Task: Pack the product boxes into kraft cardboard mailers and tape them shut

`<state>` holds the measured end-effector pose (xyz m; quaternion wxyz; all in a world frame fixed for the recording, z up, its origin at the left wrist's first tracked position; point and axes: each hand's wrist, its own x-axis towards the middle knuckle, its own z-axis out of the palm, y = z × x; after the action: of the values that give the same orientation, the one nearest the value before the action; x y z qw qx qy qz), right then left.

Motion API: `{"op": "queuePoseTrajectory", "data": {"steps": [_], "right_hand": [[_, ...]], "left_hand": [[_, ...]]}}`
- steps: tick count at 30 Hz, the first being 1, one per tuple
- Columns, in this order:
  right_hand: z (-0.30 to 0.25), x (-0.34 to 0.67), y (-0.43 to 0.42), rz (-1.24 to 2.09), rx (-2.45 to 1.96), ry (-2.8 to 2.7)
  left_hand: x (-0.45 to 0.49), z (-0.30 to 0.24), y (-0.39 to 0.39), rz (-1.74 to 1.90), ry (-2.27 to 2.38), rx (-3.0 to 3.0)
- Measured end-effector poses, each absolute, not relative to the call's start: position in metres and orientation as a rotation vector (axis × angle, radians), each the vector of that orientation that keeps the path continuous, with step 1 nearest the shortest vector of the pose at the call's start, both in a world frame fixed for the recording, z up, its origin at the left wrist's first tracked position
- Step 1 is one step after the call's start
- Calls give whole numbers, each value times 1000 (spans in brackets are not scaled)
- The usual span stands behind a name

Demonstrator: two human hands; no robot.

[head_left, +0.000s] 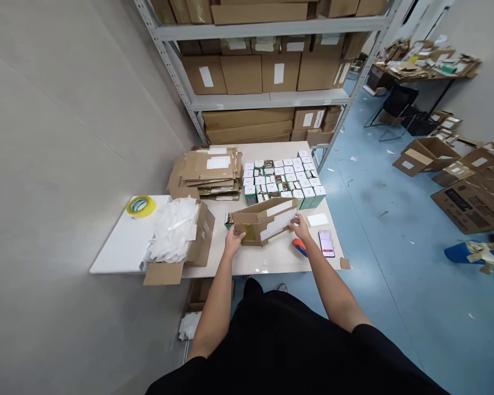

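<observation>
Between my two hands, over the front of the table, is a brown cardboard box (253, 233) with white labels on its side. My left hand (233, 240) grips its left end, fingers closed on the cardboard. At the right end, my right hand (299, 227) pinches the edge by the labels. Just behind the cardboard stand rows of small white and green boxes (308, 195), some with open tops. A red and blue tape cutter or knife (299, 246) lies below my right hand. A small dark-topped box (229, 220) shows beside my left hand.
Flattened cartons (209, 167) are stacked at the back left. An open carton (203, 236) full of white packing material (175, 227) and a yellow tape roll (141, 206) sit left. A phone (326, 243) and white card (317, 219) lie right. Shelving (267, 100) stands behind.
</observation>
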<state>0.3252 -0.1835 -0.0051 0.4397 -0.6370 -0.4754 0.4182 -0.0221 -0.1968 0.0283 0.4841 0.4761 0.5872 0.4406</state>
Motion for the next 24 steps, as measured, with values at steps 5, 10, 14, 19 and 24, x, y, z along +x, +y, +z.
{"op": "queuePoseTrajectory", "data": {"steps": [5, 10, 14, 19, 24], "right_hand": [[-32, 295, -220, 1273, -1570, -1049], [-29, 275, -243, 1377, -1577, -979], [-12, 266, -244, 1292, -1632, -931], [-4, 246, -251, 1249, -1710, -806], [-18, 229, -274, 1083, -1860, -879]], "left_hand": [[-13, -18, -237, 951, 1589, 1062], [-19, -37, -253, 944, 1538, 1022], [-29, -34, -246, 958, 1457, 1050], [-29, -30, -232, 943, 1307, 1063], [-24, -30, -208, 917, 1291, 1118]]}}
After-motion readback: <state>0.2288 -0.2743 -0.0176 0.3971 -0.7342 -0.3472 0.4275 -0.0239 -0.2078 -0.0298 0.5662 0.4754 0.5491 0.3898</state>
